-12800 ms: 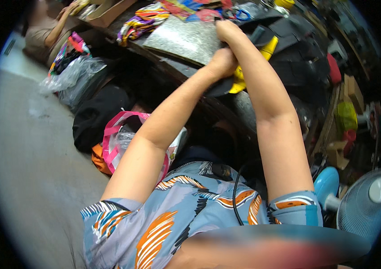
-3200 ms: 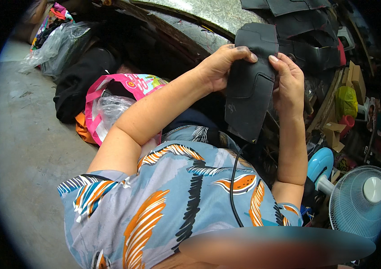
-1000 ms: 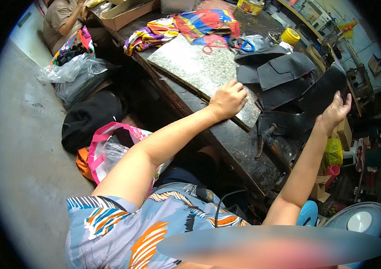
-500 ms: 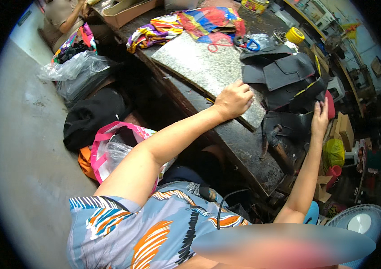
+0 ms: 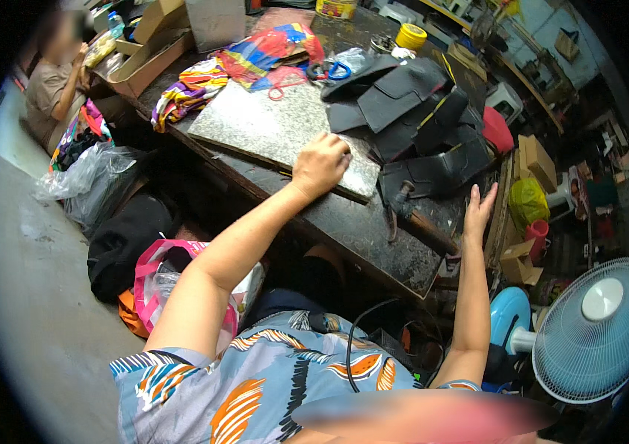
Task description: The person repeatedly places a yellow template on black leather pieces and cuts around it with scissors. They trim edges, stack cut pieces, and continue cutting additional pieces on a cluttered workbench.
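Observation:
My left hand (image 5: 320,164) is curled closed over the near right part of a speckled stone slab (image 5: 255,122); whatever its fingers may hold is too small to make out. My right hand (image 5: 480,211), fingers stretched and apart, is above the table's right edge with nothing in it. Beyond it lies a heap of black leather-like pieces (image 5: 403,96), some with stitched flaps and yellow edges. Between my hands a hammer (image 5: 431,231) with a wooden handle rests on the dark tabletop (image 5: 351,226). A red piece (image 5: 498,129) sits at the heap's right side.
Colourful cloth (image 5: 190,92) and a patterned plastic bag (image 5: 270,53) lie beyond the slab. Blue-handled scissors (image 5: 339,71) and a yellow tub (image 5: 411,36) stand farther back. A fan (image 5: 588,333) is at right, bags (image 5: 153,281) at left. Another person (image 5: 55,81) sits at far left.
My right hand has drawn back toward me, away from the red piece and the heap's edge. My left hand stays over the slab, still curled. The whole view has shifted.

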`<state>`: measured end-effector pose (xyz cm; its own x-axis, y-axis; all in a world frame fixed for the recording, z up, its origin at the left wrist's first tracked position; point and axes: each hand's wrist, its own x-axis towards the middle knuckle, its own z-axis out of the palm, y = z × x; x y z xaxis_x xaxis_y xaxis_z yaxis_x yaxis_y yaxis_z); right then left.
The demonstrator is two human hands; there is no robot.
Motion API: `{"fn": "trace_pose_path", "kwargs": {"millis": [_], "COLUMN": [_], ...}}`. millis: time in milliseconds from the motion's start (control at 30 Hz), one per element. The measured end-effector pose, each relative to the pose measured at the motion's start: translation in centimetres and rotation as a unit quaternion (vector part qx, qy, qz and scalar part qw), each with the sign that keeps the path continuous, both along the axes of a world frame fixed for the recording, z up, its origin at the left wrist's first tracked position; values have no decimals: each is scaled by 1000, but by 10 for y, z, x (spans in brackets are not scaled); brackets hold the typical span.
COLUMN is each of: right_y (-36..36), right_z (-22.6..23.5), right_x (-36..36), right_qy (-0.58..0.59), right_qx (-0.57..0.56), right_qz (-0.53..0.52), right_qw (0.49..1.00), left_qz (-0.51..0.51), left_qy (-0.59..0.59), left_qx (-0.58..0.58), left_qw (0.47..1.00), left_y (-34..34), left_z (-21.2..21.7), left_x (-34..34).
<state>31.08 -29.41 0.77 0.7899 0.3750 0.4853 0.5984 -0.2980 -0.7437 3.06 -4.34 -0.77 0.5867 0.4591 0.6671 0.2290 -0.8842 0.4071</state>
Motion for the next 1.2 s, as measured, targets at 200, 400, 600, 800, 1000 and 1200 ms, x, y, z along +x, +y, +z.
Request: {"fn": "trace_pose_path", "kwargs": {"millis": [200, 400, 600, 800, 1000, 1200], "right_y": [-1, 46, 117, 134, 133, 130], "right_z": [-12, 44, 64, 57, 65, 66], "right_x": [7, -23, -34, -22, -7, -31], "right_qy": [108, -116, 327, 314, 391, 286], "right_qx": [80, 57, 175, 132, 99, 22], "right_qz": [34, 77, 183, 139, 113, 108], "right_qw": [990, 989, 911, 930, 908, 952], "left_qz": [2, 33, -59, -157, -233, -143], "left_qy": [-82, -119, 44, -1, 40, 35], "left_qx": [-19, -81, -347, -298, -457, -397], "left_qw": [996, 989, 935, 941, 858, 906], "left_y": [35, 118, 117, 128, 125, 109], "left_z": [35, 79, 68, 61, 54, 68], "left_x": [42, 131, 166, 150, 159, 141]}}
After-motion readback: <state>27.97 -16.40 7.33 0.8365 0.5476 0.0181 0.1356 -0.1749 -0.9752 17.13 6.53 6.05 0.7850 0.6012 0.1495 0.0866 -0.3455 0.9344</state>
